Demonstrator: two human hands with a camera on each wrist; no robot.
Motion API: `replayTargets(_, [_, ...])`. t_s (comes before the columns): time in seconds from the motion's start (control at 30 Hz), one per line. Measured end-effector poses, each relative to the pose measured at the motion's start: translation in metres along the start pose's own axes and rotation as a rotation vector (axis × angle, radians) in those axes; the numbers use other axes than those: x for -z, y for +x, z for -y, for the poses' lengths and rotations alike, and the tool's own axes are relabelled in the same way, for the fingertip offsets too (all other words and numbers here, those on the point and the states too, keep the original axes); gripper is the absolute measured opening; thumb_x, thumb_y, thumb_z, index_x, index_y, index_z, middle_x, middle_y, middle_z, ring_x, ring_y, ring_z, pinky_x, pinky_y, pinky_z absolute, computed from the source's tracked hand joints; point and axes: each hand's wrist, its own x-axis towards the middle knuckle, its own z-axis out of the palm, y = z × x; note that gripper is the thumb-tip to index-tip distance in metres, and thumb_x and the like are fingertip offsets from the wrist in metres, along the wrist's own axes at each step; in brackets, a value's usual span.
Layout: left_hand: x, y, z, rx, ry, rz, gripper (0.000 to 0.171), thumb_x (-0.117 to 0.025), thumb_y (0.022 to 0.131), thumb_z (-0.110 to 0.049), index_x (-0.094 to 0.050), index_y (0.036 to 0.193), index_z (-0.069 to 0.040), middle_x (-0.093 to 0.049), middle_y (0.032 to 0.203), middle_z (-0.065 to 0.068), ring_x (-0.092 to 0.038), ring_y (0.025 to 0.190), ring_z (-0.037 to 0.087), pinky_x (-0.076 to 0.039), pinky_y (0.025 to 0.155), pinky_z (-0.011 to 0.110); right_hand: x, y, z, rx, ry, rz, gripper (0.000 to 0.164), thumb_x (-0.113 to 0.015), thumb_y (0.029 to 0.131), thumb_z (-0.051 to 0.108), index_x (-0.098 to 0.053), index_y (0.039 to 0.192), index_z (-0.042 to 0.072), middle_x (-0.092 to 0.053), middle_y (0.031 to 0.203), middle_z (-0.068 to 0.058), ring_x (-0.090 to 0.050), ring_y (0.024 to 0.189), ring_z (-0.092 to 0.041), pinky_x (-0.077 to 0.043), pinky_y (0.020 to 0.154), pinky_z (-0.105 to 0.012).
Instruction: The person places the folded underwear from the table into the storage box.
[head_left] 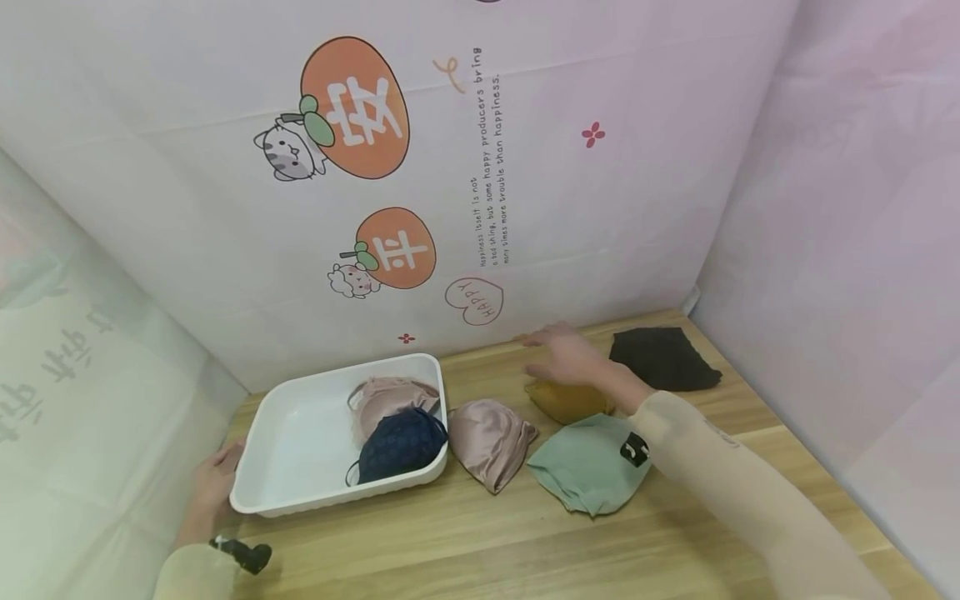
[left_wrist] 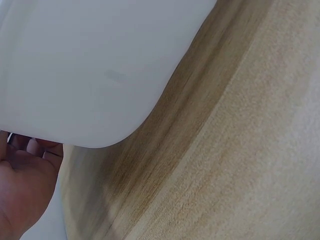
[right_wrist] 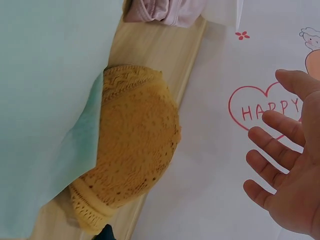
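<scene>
At the left end of the white tray (head_left: 300,442), my left hand (head_left: 213,483) holds the edge, its fingers curled at the rim in the left wrist view. Inside the tray's right side lie a pale pink lace bra (head_left: 382,400) and a navy bra (head_left: 401,443). My right hand (head_left: 566,358) is spread above a mustard bra (right_wrist: 135,135), holding nothing. A mauve satin bra (head_left: 491,442) lies against the tray's right side. Nearer me is a mint green bra (head_left: 588,467), partly behind my right forearm. Beyond my right wrist lies a black folded garment (head_left: 663,358).
The wooden table (head_left: 420,550) meets a printed white cloth wall (head_left: 637,208) at the back. More cloth hangs at the left and right sides. A black wrist strap device (head_left: 243,554) sits at my left cuff.
</scene>
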Motion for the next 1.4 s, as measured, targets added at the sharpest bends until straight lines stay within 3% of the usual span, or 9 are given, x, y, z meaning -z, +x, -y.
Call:
replayTargets(0.33, [-0.002,-0.002,-0.004,-0.005,0.002,-0.031,0.072,-0.033,0.104,-0.054,-0.024,0.156,-0.005,-0.020,0.164,0.023,-0.016,0.152,0.047,-0.024,0.123,0.060,0.002,-0.011,-0.014,-0.047,0.012,-0.008,0.053,-0.068,0.091,0.044,-0.065,0.131,0.010,-0.066,0.132,-0.009,-0.057,0.126,-0.031,-0.048,0.109,-0.049])
replayTargets(0.53, [-0.003,-0.003,-0.005,-0.010,-0.006,-0.024,0.071,-0.031,0.105,-0.053,-0.023,0.156,-0.005,-0.021,0.164,0.023,-0.015,0.152,0.047,-0.023,0.123,0.059,0.002,-0.020,-0.022,-0.064,-0.010,-0.003,0.054,-0.067,0.092,0.046,-0.064,0.133,0.010,-0.064,0.136,-0.011,-0.053,0.131,-0.035,-0.042,0.114,-0.053])
replayTargets(0.7, [-0.003,-0.004,-0.006,-0.010,0.006,-0.016,0.071,-0.028,0.105,-0.053,-0.022,0.157,-0.004,-0.019,0.164,0.023,-0.014,0.152,0.047,-0.022,0.124,0.060,0.002,-0.027,-0.029,-0.074,-0.029,-0.005,0.054,-0.068,0.091,0.045,-0.064,0.131,0.009,-0.064,0.135,-0.012,-0.053,0.132,-0.036,-0.045,0.111,-0.055])
replayTargets(0.97, [-0.003,-0.004,-0.006,-0.005,0.028,-0.027,0.069,-0.028,0.106,-0.053,-0.024,0.157,-0.007,-0.020,0.164,0.022,-0.013,0.152,0.047,-0.020,0.123,0.062,0.002,-0.036,-0.040,-0.061,-0.042,-0.029,0.051,-0.069,0.091,0.043,-0.066,0.129,0.009,-0.067,0.129,-0.012,-0.059,0.124,-0.036,-0.047,0.107,-0.055])
replayTargets(1.4, [-0.002,-0.004,-0.006,-0.005,0.065,-0.031,0.071,-0.028,0.104,-0.057,-0.024,0.157,-0.009,-0.020,0.165,0.019,-0.013,0.153,0.046,-0.018,0.123,0.064,-0.001,-0.049,-0.054,-0.122,-0.025,-0.003,0.055,-0.069,0.092,0.046,-0.064,0.131,0.007,-0.068,0.127,-0.014,-0.060,0.120,-0.037,-0.049,0.103,-0.058])
